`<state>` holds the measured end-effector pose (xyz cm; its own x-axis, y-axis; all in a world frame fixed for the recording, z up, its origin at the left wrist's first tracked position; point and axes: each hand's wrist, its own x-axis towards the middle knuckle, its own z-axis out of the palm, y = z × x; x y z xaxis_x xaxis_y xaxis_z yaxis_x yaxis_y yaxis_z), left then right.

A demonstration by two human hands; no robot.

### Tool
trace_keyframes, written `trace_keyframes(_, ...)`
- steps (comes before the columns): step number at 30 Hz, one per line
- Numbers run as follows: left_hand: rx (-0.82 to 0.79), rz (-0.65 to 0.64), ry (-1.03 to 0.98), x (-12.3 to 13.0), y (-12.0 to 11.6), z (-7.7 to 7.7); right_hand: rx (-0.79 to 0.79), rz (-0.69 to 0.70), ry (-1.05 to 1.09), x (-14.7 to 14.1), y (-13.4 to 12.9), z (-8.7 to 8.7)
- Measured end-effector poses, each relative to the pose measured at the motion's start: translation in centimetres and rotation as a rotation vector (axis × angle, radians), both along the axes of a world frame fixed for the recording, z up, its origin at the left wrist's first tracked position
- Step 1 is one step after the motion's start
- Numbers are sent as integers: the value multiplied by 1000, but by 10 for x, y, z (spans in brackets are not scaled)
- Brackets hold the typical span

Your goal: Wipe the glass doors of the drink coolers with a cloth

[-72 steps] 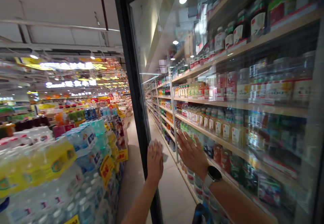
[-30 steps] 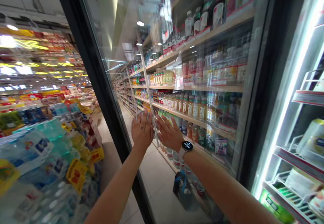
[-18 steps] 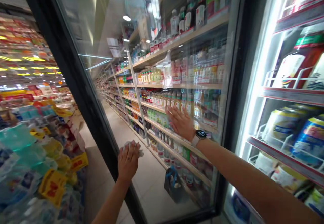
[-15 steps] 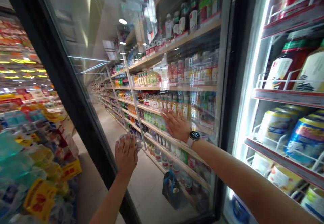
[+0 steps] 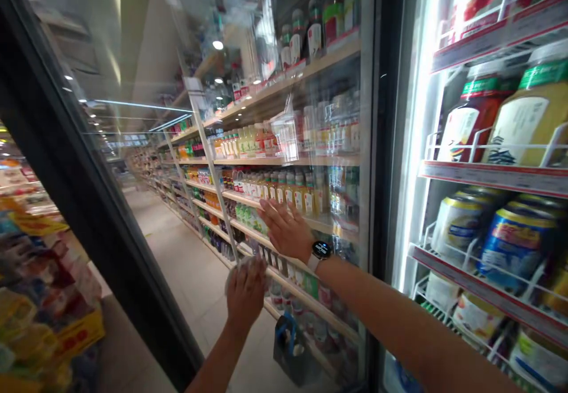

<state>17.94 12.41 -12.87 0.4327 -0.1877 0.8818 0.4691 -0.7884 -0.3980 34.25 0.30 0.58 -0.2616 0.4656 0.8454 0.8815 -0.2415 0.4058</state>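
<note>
The left hand (image 5: 245,301) is cupping a light, soft, crumpled white wipe (image 5: 234,277), best held bunched under the palm, against the stiff, slick glass door (image 5: 146,73) of a lit drinks cooler (image 5: 488,174), while the right hand (image 5: 287,230) is pressing flat, fingers spread, further right on the glass.

Right side: a lit refrigerated case has white wire-fronted shelves (image 5: 488,177) with red-edged price strips. The upper shelf holds a red-labelled bottle (image 5: 470,115) beside a yellow-labelled bottle (image 5: 519,109). Below stand blue-and-gold cans (image 5: 517,245). Centre: wooden shelving (image 5: 284,91) stocked with bottled drinks (image 5: 288,189) runs along a pale tiled floor (image 5: 177,263). A dark bag with blue handles (image 5: 290,351) sits low near the shelving. Lower left: a yellow price sign (image 5: 77,328) stands among blurred merchandise.
</note>
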Motion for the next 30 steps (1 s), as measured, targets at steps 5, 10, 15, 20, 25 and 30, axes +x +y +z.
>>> trace_keyframes(5,100,15,213,-13,6,-55,-15,6,-7,4,6,-2)
trace_keyframes(10,102,-29,80,2,13,54,-30,16,22,4,9,-3)
trace_keyframes(15,-89,-79,-201,34,1,168,-10,-12,-5,5,8,-2)
trace_keyframes(20,-112,-54,-240,49,-6,147,24,45,-8,8,14,-5)
trace_keyframes(25,7,-16,-152,33,-4,69,-14,159,66,17,-10,-9)
trace_keyframes(30,78,-37,12,9,6,36,80,39,216,63,-61,-19)
